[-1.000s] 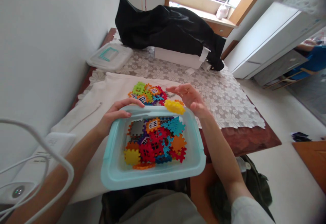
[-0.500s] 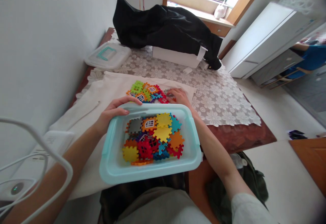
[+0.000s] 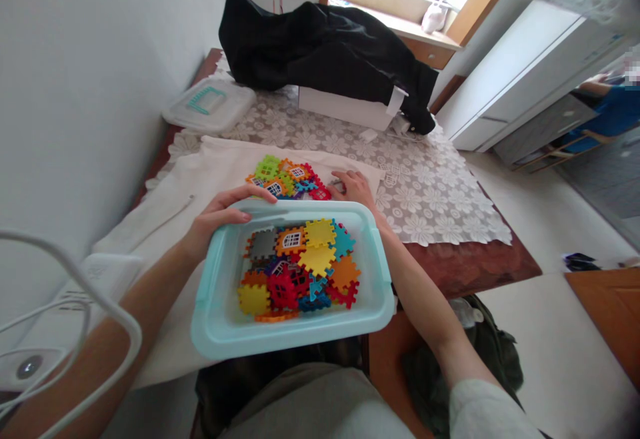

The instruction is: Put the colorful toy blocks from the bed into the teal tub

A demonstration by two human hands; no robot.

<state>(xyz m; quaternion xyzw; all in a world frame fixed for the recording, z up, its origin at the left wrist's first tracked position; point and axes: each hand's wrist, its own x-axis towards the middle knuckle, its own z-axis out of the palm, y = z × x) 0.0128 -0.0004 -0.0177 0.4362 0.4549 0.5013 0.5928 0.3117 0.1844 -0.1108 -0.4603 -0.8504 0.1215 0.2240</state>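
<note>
A pale blue plastic tub is in front of me, tilted toward me, with several colourful notched building tiles inside, some with window grids. My left hand grips its far left rim, fingers stretched along the edge. Beyond the tub, more of these tiles lie in a pile on a cream cloth. My right hand rests at the pile's right side, fingers bent and apart. A greyish bit shows by its thumb; whatever lies under the palm is hidden. My right forearm passes along the tub's right side.
A clear lid with a teal handle lies at the back left. Black fabric covers a white box at the back. White cables and a power strip are at left. A lace cloth covers the table.
My right hand has shifted slightly right, away from the pile, and its fingers look more apart. The left hand and tub stay together, nearly unmoved; the view has shifted a little.
</note>
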